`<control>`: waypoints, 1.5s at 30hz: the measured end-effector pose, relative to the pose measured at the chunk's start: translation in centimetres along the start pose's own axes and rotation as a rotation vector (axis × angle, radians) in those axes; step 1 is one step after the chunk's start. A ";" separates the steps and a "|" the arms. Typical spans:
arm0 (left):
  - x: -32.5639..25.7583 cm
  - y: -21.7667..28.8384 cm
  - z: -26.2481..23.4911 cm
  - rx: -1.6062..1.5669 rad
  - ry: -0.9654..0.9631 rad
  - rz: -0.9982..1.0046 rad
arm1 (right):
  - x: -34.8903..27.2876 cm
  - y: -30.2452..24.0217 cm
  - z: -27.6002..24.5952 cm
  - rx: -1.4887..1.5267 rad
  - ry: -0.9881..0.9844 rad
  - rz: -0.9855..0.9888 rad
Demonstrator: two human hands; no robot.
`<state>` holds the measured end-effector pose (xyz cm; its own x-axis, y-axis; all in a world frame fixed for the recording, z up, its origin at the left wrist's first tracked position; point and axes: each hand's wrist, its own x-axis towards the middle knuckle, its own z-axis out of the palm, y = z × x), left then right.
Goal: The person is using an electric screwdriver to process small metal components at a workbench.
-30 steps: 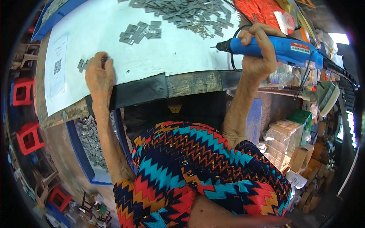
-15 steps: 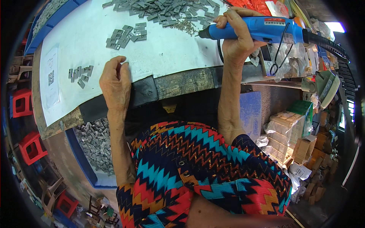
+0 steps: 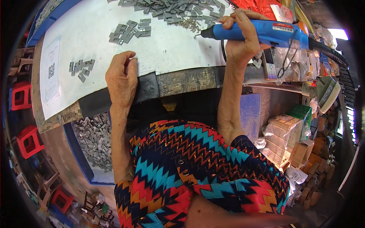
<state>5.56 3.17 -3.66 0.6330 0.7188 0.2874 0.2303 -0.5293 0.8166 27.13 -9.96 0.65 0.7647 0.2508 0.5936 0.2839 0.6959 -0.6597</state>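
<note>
My right hand (image 3: 243, 40) grips a blue electric screwdriver (image 3: 262, 32), held level above the white work surface (image 3: 171, 53) with its dark tip pointing left. My left hand (image 3: 121, 76) rests at the near edge of that surface with fingers curled and nothing visible in it. Small grey metal parts lie in a little group (image 3: 80, 68) left of my left hand. A second cluster (image 3: 127, 32) lies further back. A big heap of the same grey parts (image 3: 171, 9) stretches along the far edge, just behind the screwdriver tip.
A blue bin (image 3: 93, 146) of grey parts stands under the bench at the left. Red stools (image 3: 28, 140) are on the floor at far left. Shelves with boxes (image 3: 289, 133) and clutter fill the right. A paper sheet (image 3: 51, 72) lies at the surface's left end.
My left hand slid right along the near edge, away from the small group of parts. My right hand and the screwdriver have shifted slightly left over the surface.
</note>
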 end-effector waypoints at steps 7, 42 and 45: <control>1.8 2.7 4.7 -0.157 -0.168 0.145 | 0.0 -0.5 1.4 -0.004 -0.048 -0.029; 4.2 2.2 10.1 -0.096 -0.141 0.282 | -0.7 -1.3 1.1 0.089 0.021 0.015; 4.2 2.2 9.9 -0.085 -0.147 0.284 | -0.7 -1.5 1.7 0.034 0.085 0.003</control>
<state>16.09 0.56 -5.61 0.7642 0.4721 0.4395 -0.0295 -0.6551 0.7549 25.19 -10.02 1.99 0.8121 0.1957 0.5498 0.2632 0.7181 -0.6443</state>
